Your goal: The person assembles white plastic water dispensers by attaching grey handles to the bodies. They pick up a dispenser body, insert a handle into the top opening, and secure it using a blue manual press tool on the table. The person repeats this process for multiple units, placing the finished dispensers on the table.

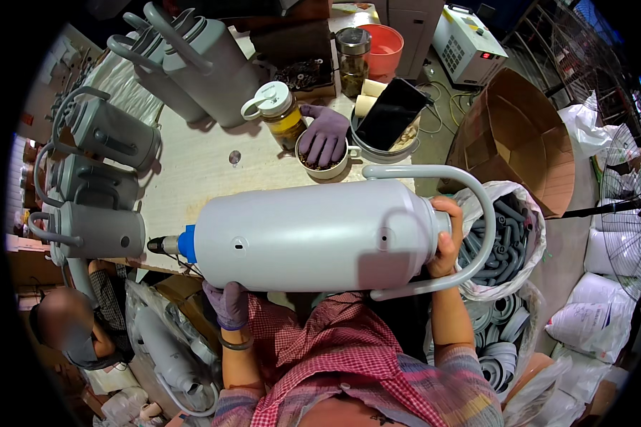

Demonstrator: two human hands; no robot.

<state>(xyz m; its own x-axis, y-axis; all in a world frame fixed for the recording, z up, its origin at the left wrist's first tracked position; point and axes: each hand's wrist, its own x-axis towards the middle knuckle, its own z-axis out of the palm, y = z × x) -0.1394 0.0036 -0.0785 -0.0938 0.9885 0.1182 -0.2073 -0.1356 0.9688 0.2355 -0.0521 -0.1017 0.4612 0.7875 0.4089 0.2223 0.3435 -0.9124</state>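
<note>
- Large grey plastic cylindrical tank [313,235] with looped handle lay sideways at frame centre, over the near edge of the pale wooden workbench [192,171].
- Bag of grey curved handles [502,242] sat at 3 o'clock of the tank.
- Finished grey tanks [96,185] were stacked at 9 o'clock.
- Right hand [445,238], bare, gripped the tank's neck end.
- Left hand [228,302], purple-gloved, cupped the tank's underside at 7 o'clock.
- Purple glove [325,135] lay draped over a white cup at 12 o'clock.

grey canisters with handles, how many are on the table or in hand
6: one canister held across the lap by the left hand and right hand, three stacked at the table's left edge, two upright at the back; more may be hidden.
</note>
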